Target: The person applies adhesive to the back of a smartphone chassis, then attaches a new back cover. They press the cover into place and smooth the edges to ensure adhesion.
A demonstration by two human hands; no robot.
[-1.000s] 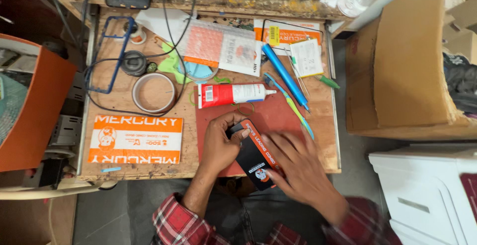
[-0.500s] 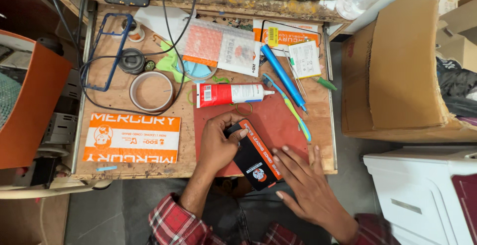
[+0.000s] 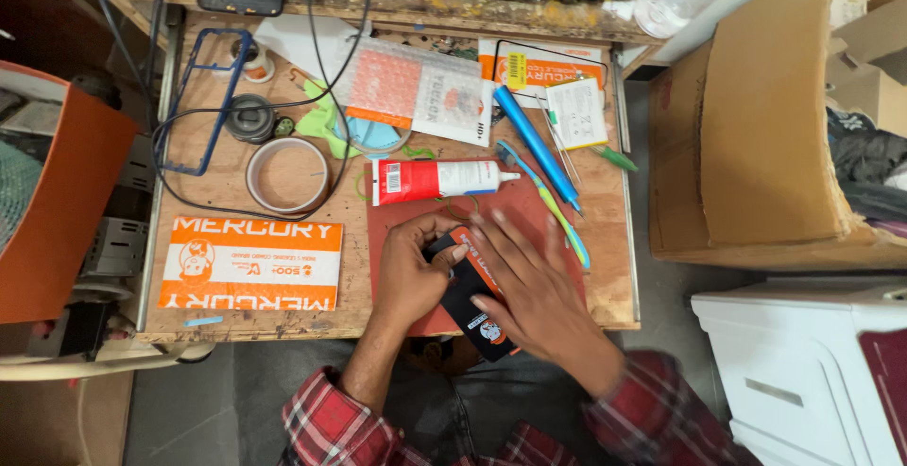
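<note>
Glue tube point(image 3: 436, 181) and blue tools point(image 3: 535, 145) crowd the mat's point(image 3: 397, 230) far edge.

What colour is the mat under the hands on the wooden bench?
Dark red mat, seen in the head view.

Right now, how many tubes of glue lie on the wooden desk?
1: the red and white glue tube lies at the top edge of the red mat, just above both hands. Others may be hidden under the packets.

glue tube point(image 3: 435, 181) | blue tool point(image 3: 536, 142) | tape roll point(image 3: 286, 174) | cardboard box point(image 3: 756, 117)
</note>
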